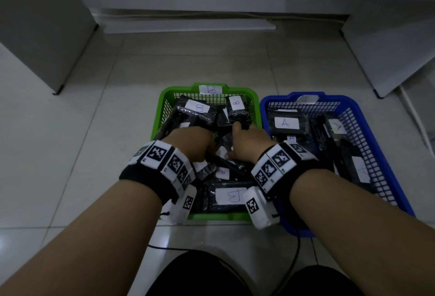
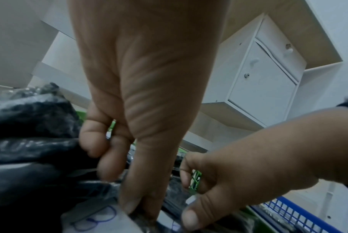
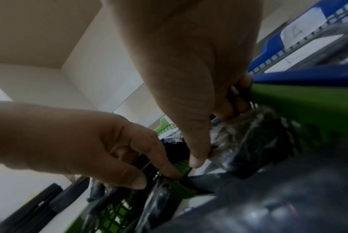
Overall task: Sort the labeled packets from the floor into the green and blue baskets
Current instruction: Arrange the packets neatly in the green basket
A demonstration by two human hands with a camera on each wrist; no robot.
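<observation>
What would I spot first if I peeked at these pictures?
Two bright baskets side by side on the pale floor: a green basket tagged B and a blue basket tagged A, both holding black packets. Then the left hand and right hand digging among the green one's packets.

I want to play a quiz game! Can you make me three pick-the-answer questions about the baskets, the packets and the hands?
1. Where are both hands working?
A. In the green basket
B. In the blue basket
C. On the bare floor

2. What letter is on the blue basket's packets?
A. B
B. A
C. C

3. What is the left hand doing?
A. Lying flat and open
B. Pointing at the wall
C. Pinching a black packet

Answers:
1 A: the left hand and right hand are both over the green basket.
2 B: the label in the blue basket reads A.
3 C: its fingers curl round the black packet.
</observation>
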